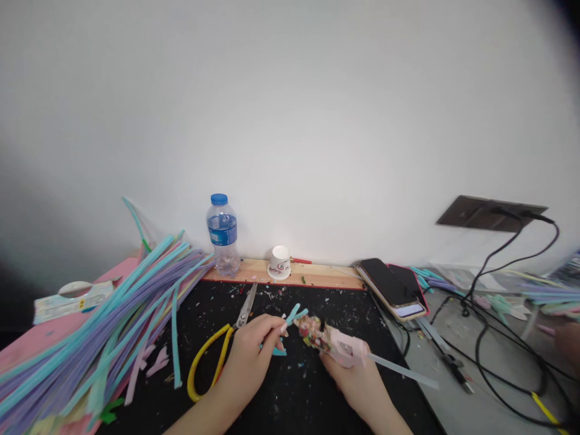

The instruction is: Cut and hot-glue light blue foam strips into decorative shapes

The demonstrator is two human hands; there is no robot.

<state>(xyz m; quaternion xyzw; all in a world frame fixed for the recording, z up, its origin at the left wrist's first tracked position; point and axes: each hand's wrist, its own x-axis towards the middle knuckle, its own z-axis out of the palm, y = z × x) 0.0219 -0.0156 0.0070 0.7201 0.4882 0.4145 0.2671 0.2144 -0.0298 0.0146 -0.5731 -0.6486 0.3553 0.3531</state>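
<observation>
My left hand (pixel 260 341) pinches a small light-blue fuzzy piece (pixel 295 315) between thumb and fingertips, over the black mat (pixel 294 399). My right hand (pixel 353 374) is wrapped round a pale pink glue gun (pixel 347 347), with a translucent glue stick (pixel 403 370) sticking out of its back. The gun's nozzle end, crusted with colourful bits, points left at the blue piece; whether they touch I cannot tell. Another light-blue piece (pixel 278 351) shows just below my left fingertips. Yellow-handled scissors (pixel 244 307) lie left of my left hand, partly behind it.
A large bundle of pastel fuzzy stems (pixel 131 302) covers the left side. Along the back stand a water bottle (pixel 222 238) and paper cup (pixel 280 263). Stacked phones (pixel 392 284) and black cables (pixel 480 338) lie right. Another person's hand (pixel 567 344) shows at the right edge.
</observation>
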